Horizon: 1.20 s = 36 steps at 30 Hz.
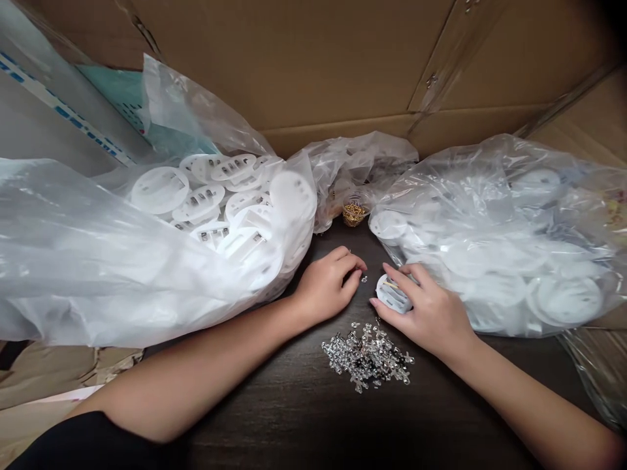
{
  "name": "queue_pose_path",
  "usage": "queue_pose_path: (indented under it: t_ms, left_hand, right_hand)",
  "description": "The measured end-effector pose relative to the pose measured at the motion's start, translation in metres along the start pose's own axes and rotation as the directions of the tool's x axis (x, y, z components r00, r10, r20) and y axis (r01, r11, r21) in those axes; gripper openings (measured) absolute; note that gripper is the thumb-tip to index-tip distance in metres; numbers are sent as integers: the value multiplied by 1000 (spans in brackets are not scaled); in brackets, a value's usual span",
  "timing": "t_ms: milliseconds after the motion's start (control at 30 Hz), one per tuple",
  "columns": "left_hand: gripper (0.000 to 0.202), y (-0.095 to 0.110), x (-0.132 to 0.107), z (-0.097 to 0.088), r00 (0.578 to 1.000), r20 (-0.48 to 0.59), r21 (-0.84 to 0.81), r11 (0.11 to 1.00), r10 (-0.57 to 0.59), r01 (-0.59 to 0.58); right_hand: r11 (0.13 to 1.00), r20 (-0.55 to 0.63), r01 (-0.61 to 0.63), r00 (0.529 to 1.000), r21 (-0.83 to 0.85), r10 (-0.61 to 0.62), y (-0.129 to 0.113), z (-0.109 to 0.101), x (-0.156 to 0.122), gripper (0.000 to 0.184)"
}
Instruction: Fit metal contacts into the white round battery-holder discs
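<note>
We list: our right hand (426, 310), fingers closed around a round white slotted plastic disc (392, 294), held nearer this hand; our left hand (326, 285), loosely curled, its hold unclear, just beside a tiny clear bead (364, 279); clear cross-shaped charms (367, 358) heaped just below both hands on the dark wood table (264, 418).

Brown cardboard carton walls (294, 59) rise across the top of the frame. At upper left leans a printed sheet with blue lettering (63, 98). A small clear bag of gold-coloured pieces (353, 214) sits top centre, on a dark woodgrain tabletop (304, 424), with flattened cardboard (44, 378) at lower left.
</note>
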<state>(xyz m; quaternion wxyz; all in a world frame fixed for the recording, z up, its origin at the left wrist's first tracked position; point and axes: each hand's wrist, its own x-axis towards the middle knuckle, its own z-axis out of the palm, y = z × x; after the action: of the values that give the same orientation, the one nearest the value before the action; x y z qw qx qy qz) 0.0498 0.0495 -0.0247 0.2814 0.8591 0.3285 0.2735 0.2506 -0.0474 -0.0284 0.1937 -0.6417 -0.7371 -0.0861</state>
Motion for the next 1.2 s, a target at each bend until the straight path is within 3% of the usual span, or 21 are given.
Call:
queue_pose_path:
  t_ms: [233,433,967,1100,1200]
  left_hand:
    - [24,2,-1,0,996,67,29,998,61,-63]
    - [37,3,-3,4,985,144,161,979,99,-122]
    - [32,4,-2,7,978,192,199,973,79,-118]
    - [32,6,-1,6,989,132,131,987,72,-90]
    - [39,9,0,3,992,2,-60,990,125,-125]
  right_hand:
    - [999,-50,26,998,-41,-28,4,8,-2,57]
    - [998,-93,56,994,-24,-58,5,10,-5,52]
    - [991,-94,91,990,-97,-100,5,13,-2,48]
    - [990,-141,102,983,-101,-115,5,11,-1,47]
    - [975,-249,177,946,-134,-206,4,5,-2,51]
